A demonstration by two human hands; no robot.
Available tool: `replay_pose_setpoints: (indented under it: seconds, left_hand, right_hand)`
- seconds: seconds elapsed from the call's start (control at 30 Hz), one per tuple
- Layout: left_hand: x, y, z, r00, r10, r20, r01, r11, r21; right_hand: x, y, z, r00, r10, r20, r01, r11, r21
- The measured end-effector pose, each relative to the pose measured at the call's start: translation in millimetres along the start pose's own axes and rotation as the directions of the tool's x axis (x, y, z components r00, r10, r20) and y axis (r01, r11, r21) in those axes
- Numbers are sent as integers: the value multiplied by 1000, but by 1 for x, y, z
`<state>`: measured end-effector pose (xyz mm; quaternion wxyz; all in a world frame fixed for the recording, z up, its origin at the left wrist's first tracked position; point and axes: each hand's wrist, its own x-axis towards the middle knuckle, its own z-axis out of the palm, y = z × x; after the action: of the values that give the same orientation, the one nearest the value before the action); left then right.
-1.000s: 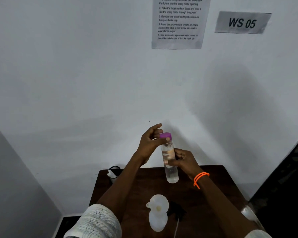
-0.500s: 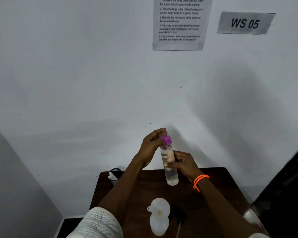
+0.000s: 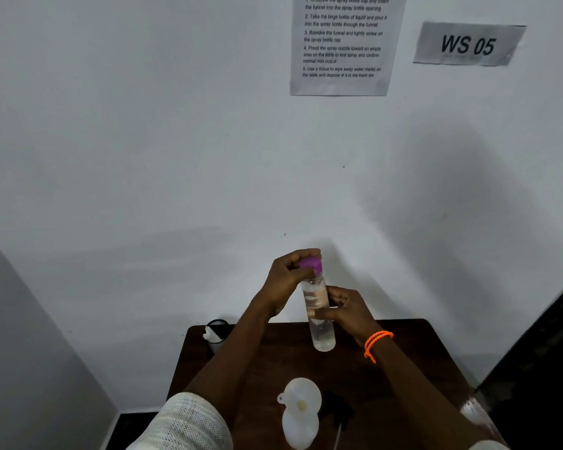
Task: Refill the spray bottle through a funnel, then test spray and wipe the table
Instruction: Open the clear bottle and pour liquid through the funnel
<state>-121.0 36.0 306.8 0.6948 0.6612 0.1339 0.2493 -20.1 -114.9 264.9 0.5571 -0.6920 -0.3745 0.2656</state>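
Note:
A tall clear bottle of liquid (image 3: 322,332) stands upright near the back of the dark wooden table (image 3: 273,358). My right hand (image 3: 345,306) grips its middle from the right. My left hand (image 3: 286,280) curls its fingers round the purple cap (image 3: 312,265) on top. Close to me stands the white spray bottle (image 3: 298,430) with a white funnel (image 3: 301,397) seated in its neck. The black spray head (image 3: 335,410) with its thin tube lies on the table just right of it.
A small black bin (image 3: 216,332) holding white paper sits off the table's back left corner. A clear wrapped object (image 3: 475,414) lies at the table's right edge. The white wall behind carries an instruction sheet (image 3: 343,43) and a "WS 05" label (image 3: 468,43).
My left hand went from open fingers touching the purple cap to a full curled grip over it. The right hand kept hold of the bottle, which stayed in place.

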Motion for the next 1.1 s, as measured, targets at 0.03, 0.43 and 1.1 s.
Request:
replay_pose_setpoints:
  seconds: [0.03,0.43,1.1]
  left_hand:
    - [0,1,0,1000,14,-28,-13,1000,17]
    - [3,-1,10,954,64,-292,7,972,236]
    - [-12,-2,-17,874,-47,-484,123,985,125]
  right_hand:
    - [1,0,0,1000,0,-2,0,1000,3]
    - [3,2,1,1000,-11,-19,10,999,-37]
    - [-8,30,-3,993,-23,-120,3,986,-167]
